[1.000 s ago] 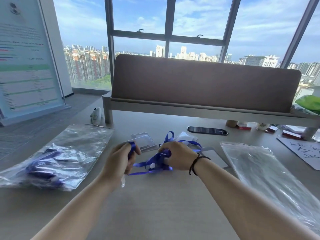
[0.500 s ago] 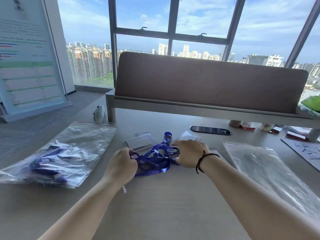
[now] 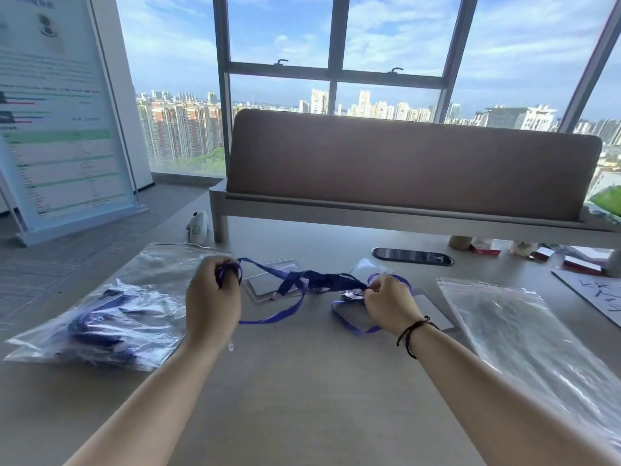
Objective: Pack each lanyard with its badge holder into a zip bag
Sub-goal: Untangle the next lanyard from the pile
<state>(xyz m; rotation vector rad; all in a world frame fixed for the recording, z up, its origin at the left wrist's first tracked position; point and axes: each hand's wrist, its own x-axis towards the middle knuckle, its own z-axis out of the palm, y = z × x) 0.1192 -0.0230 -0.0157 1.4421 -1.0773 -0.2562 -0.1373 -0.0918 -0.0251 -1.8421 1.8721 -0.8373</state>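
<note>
While the left hand (image 3: 213,295) curls its fingers around one end of a thin blue ribbon lanyard (image 3: 295,284), wound about the fingertips, the right hand (image 3: 389,306) pinches the other end close to what looks like its metal clip, so the strap hangs stretched between them just above the pale grey tabletop (image 3: 302,381). Loose loops droop from the middle and trail onto the surface. Just behind the strap lies a clear rectangular plastic badge holder (image 3: 268,287), with a second one (image 3: 366,267) near the right hand. To do this well, I'd say gather the slack into even folds, keep the clip end pinched, and watch that the dangling loop doesn't snag a holder. A filled clear zip bag (image 3: 100,317) of blue lanyards rests off to the left; an empty-looking clear zip bag (image 3: 524,331) waits flat on the right.
</note>
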